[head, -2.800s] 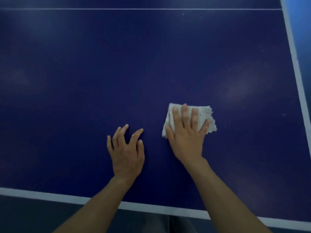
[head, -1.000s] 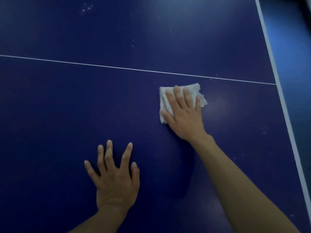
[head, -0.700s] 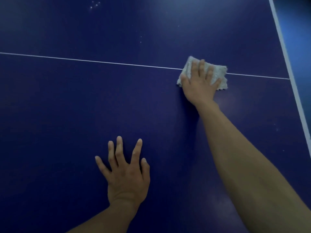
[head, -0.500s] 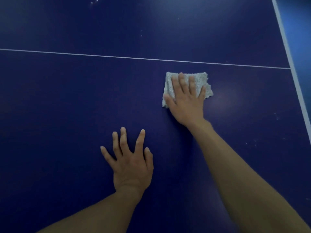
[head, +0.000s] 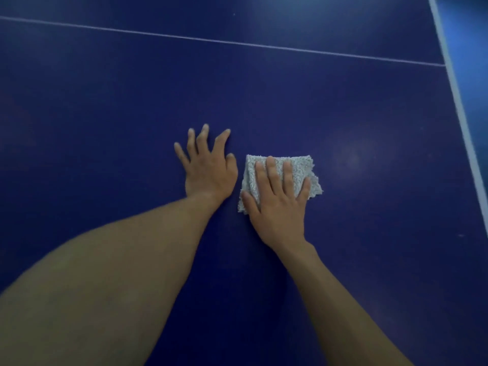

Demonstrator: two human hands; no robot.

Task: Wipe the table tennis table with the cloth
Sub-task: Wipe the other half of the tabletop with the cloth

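Two flat hands: my left hand (head: 208, 173) braces the bench (head: 105, 107); right hand (head: 280, 210) presses the cloth (head: 303, 165), fingers (head: 272, 175) straight. I'd overlap strokes.

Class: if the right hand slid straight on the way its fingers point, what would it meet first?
Bare table lies ahead of the right hand and cloth; the first mark met would probably be the thin white line. The left hand sits aside.
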